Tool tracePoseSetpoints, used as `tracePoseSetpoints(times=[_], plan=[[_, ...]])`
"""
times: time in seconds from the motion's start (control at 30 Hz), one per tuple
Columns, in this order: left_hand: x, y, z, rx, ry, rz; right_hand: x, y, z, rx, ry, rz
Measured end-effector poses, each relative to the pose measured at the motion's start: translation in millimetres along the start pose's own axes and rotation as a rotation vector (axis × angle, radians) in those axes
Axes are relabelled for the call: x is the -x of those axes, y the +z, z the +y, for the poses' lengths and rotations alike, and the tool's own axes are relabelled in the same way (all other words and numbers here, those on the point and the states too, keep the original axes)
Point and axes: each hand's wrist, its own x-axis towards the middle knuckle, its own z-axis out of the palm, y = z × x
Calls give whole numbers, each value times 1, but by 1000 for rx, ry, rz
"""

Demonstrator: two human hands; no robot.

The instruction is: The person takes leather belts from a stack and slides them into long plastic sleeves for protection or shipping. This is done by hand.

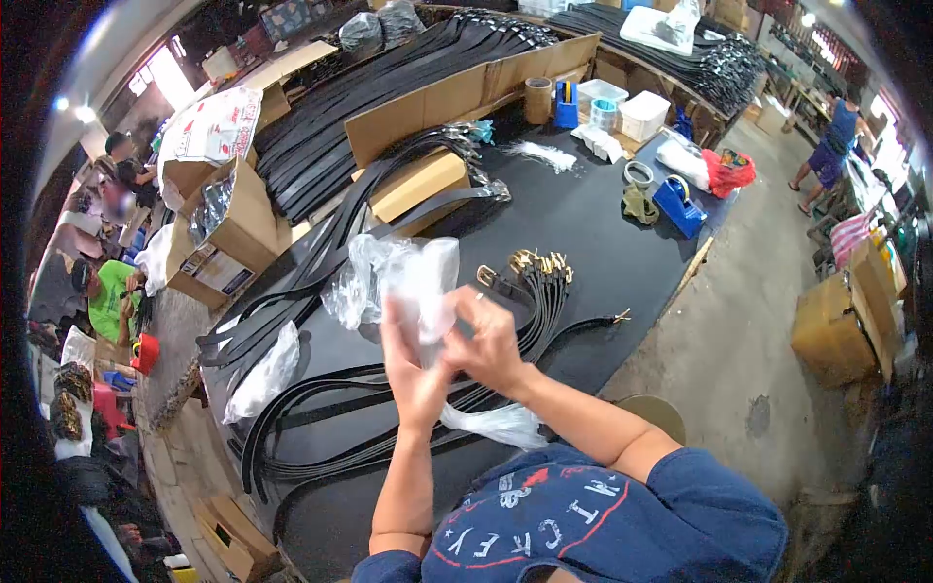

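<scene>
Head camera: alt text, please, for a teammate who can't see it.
A person's left hand and right hand hold crumpled clear plastic above a dark table. Black belts with brass-coloured buckles lie beyond; an open cardboard box stands left, a blue tape dispenser right.

One left hand, one right hand, one blue tape dispenser near one loose tape roll, one brown cylinder, one red bundle, many black straps (they overlap too much to count)

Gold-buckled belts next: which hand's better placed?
Right, likely: the right hand is nearer the belts; the left hand is farther across. Both are at the clear plastic, though.
</scene>
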Motion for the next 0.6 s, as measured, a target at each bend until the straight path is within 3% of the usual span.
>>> tracePoseSetpoints(times=[0.03,0.07,0.13,0.2,0.27,0.37,0.4,0.43,0.47,0.53,0.6], plan=[[-5,1,7,116,-110,113,2,4,-8,-1,-54,-28],[-11,-12,-5,271,-179,98,4,9,-5,-70,-53,-40],[-17,-35,-7,454,-423,-56,10,5,1,-184,150,-113],[-16,-41,-9,474,-454,-86,8,6,4,-571,419,-40],[-17,-50,-13,417,-531,32,5,-5,8,-1026,690,25],[-27,-72,-15,356,-429,226,-2,-21,32,-902,869,324],[-29,-81,-18,301,-365,293,5,-43,50,-1106,631,99],[-32,-91,-12,115,-287,265,-8,-38,36,-663,751,402],[-36,-99,-1,-76,-212,243,-13,-55,26,-513,699,284],[-45,-118,8,-68,-159,260,-25,-62,30,-396,358,358],[-55,-130,-2,135,-117,378,-32,-67,26,-206,224,349]])
